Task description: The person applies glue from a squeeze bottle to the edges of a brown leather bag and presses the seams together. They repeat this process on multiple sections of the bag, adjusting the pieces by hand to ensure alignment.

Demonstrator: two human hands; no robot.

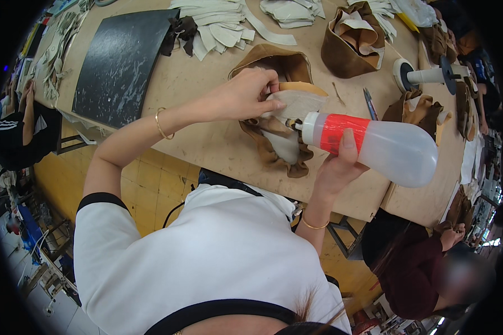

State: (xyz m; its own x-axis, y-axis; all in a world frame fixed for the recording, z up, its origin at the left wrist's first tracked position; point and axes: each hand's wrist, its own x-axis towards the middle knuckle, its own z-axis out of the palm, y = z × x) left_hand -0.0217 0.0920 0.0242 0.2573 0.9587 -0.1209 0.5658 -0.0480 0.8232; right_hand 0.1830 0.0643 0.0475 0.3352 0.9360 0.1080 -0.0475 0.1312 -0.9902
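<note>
My left hand (248, 95) pinches the edge of a brown leather boot upper (282, 60) with a pale lining. A whitish inner piece (303, 103) with a tan rim stands out beside my fingers, and the upper's gathered lower part (271, 146) lies crumpled toward me. My right hand (338, 172) is wrapped round a translucent squeeze bottle (402, 152) with a red band. The bottle is tipped on its side, its dark nozzle pointing left at the pale lining; whether the tip touches it I cannot tell.
A dark board (123, 67) lies at the table's left, beside stacks of pale strips (215, 25). Another brown leather upper (352, 50) stands at the back right. A pen (370, 103) and a thread spool (427, 76) are nearby. People sit at both sides, including a maroon sleeve (411, 273).
</note>
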